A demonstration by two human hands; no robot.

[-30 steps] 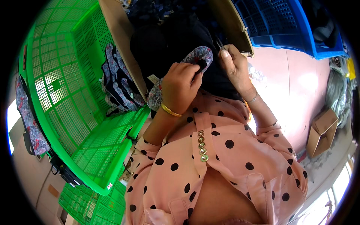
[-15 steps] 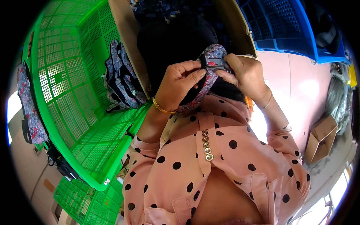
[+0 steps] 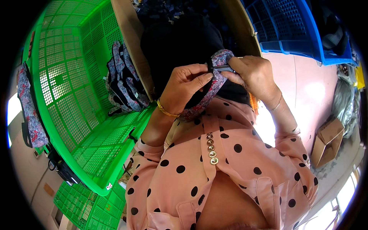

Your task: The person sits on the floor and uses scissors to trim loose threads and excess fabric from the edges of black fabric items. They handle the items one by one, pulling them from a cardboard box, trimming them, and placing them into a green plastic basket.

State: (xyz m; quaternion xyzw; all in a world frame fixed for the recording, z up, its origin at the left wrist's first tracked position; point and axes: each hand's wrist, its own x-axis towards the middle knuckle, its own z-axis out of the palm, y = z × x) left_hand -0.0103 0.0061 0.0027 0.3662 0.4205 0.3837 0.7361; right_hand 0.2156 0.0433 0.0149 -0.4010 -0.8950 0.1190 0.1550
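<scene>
My left hand pinches a floral fabric strip that curves from my chest up to my fingers. My right hand grips the strip's upper end and holds a small dark metal tool, like thread snips, against it. Both hands meet over a cardboard box full of dark fabric. A gold bangle sits on my left wrist. My pink polka-dot sleeves fill the lower picture.
A big green plastic crate stands at my left, with a bundle of floral pieces in its corner and another floral piece over its outer rim. A blue crate is at the upper right. A small cardboard box lies on the floor at right.
Both hands have come together and lifted the floral strip higher. The strip has been turned, and my right hand now holds the small tool against its upper end.
</scene>
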